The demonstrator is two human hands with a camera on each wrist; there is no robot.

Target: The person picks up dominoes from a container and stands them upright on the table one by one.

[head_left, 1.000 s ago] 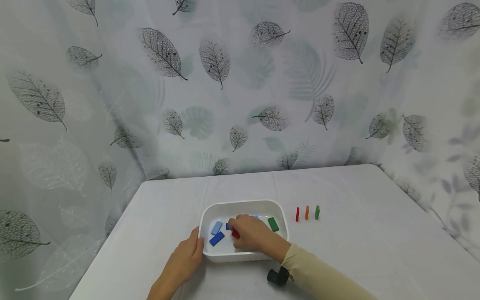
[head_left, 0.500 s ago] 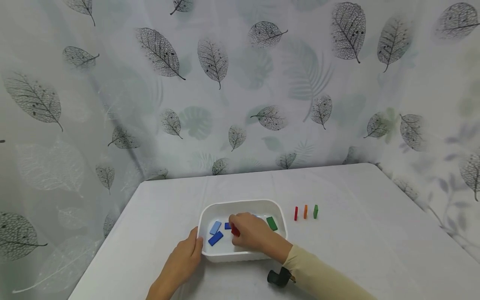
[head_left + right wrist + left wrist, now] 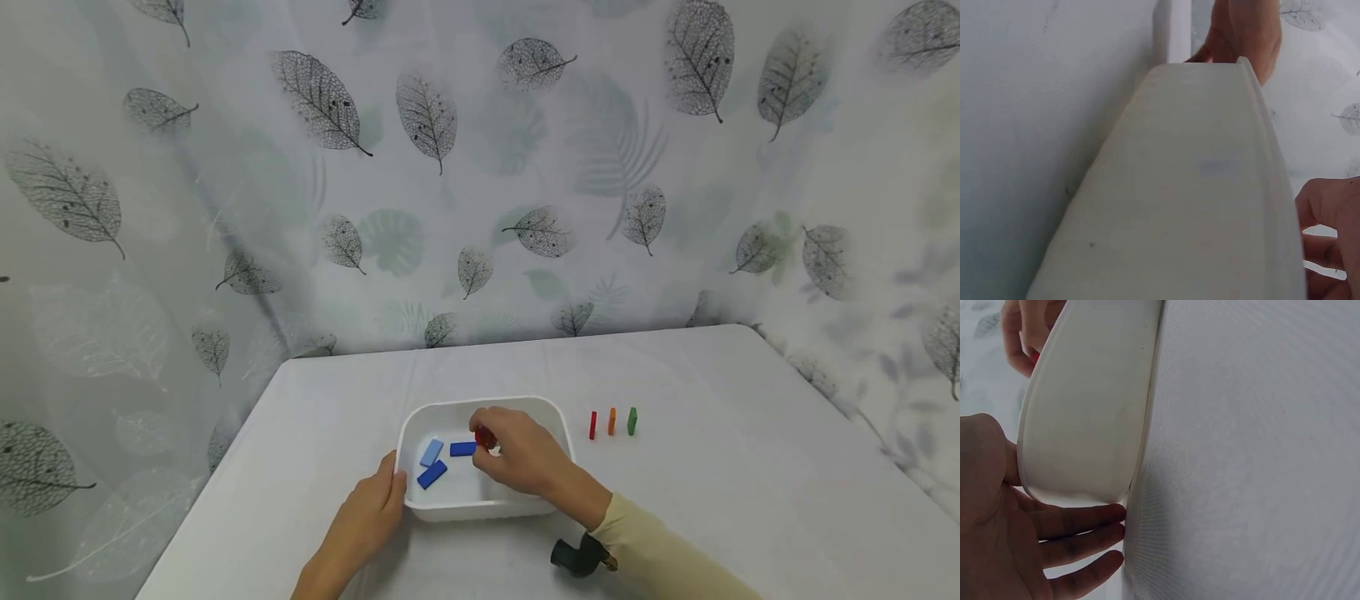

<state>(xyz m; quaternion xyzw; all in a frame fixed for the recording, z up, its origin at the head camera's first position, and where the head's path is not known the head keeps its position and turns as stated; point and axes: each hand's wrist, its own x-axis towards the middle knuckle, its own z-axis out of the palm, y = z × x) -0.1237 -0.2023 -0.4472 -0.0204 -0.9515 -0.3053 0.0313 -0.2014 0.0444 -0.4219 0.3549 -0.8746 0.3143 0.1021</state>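
Leaf-printed curtain (image 3: 480, 142), white bench (image 3: 735, 492), red block (image 3: 486, 436) between fingers

The curtain covers the far side and both flanks in pale grey-white. In front of it spreads the bench, bare white toward its right side.

Near the middle sits a shallow white tray (image 3: 438, 510) with rounded corners. It looks light and stiff, probably thin plastic that would slide readily if pushed, so the rim is the natural place to steady it.

A beige sleeve (image 3: 667, 554) enters from the near right. The left hand (image 3: 360, 512) grips the tray's left end, thumb over the rim and fingers against the outer wall. The right hand (image 3: 521, 454) reaches over the tray's right half, pinching the red block. A black device (image 3: 577, 557) hangs by that wrist.

On the tray floor, left of the right hand, lie a light blue block (image 3: 431, 452), a dark blue block (image 3: 432, 474) just nearer, and a second blue block (image 3: 462, 448) farther right. Three slim pieces stand in a row right of the tray: red (image 3: 592, 425), orange (image 3: 612, 422), green (image 3: 632, 421).

Fingers mostly hide the red block; it should be light, rigid and rather smooth, best taken across opposite flat faces.
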